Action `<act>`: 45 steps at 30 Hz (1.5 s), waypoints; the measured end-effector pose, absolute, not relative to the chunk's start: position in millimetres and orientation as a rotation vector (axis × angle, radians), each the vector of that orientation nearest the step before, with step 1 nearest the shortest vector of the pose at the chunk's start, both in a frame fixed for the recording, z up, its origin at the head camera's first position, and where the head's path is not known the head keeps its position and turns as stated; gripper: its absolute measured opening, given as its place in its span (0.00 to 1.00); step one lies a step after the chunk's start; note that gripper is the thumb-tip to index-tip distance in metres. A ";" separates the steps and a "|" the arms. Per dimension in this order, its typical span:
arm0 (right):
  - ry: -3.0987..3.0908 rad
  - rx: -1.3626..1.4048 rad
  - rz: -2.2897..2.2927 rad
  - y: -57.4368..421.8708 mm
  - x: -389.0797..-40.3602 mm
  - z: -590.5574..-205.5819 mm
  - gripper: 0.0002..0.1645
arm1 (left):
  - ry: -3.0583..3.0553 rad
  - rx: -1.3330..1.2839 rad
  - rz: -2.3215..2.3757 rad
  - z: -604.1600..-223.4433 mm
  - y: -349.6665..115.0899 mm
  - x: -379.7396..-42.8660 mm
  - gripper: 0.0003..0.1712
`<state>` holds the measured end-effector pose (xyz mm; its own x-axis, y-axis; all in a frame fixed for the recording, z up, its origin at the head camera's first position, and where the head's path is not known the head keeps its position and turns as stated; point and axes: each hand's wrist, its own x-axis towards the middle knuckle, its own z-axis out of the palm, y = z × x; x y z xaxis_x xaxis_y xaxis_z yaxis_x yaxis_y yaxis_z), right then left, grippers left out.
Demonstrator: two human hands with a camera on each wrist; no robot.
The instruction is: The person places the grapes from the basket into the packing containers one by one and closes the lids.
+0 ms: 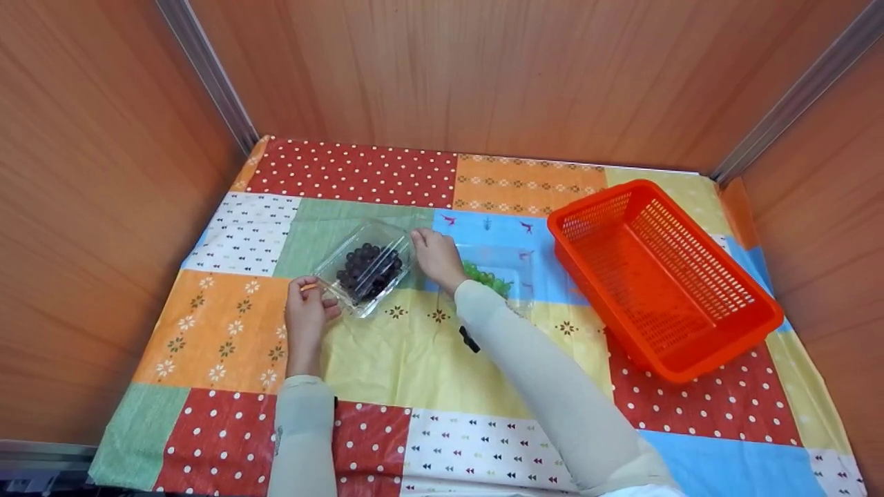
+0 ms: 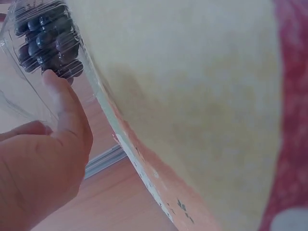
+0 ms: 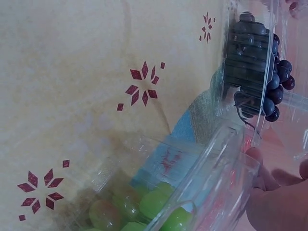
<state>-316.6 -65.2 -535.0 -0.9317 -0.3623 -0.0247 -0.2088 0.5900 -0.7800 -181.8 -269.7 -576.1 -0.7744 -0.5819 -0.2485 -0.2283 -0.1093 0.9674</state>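
A clear plastic box (image 1: 383, 231) with a bunch of dark grapes (image 1: 369, 270) in it lies left of the table's middle. At its near left corner my left hand (image 1: 307, 310) holds the edge; in the left wrist view its index finger (image 2: 70, 106) extends along the plastic, beside the grapes. My right hand (image 1: 440, 259) pinches the box's right edge with bent fingers. Just right of that hand is a second clear plastic box (image 1: 523, 273) with green grapes (image 1: 487, 279), partly hidden by the right forearm. In the right wrist view, clear plastic overlaps the green grapes (image 3: 156, 202).
A large orange-red plastic basket (image 1: 642, 276) with slotted walls stands on the right of the table. A patchwork-patterned tablecloth (image 1: 373, 373) covers the table. Wooden panels (image 1: 483, 76) enclose the back and both sides.
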 end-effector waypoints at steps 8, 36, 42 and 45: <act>2.654 -0.464 -1.148 -66.3 -314.1 -536.3 0.13 | -1.947 0.755 -2.152 -571.4 -273.5 -178.8 0.40; 2.270 -0.040 -1.409 -70.3 -304.4 -533.8 0.14 | -1.803 0.987 -2.148 -565.7 -267.9 -191.2 0.29; 2.172 0.035 -1.508 -72.0 -300.6 -533.2 0.14 | -1.762 1.049 -2.165 -565.1 -270.9 -191.5 0.27; 2.146 0.043 -1.523 -72.4 -299.3 -532.9 0.11 | -1.782 1.070 -2.165 -564.6 -271.8 -191.9 0.27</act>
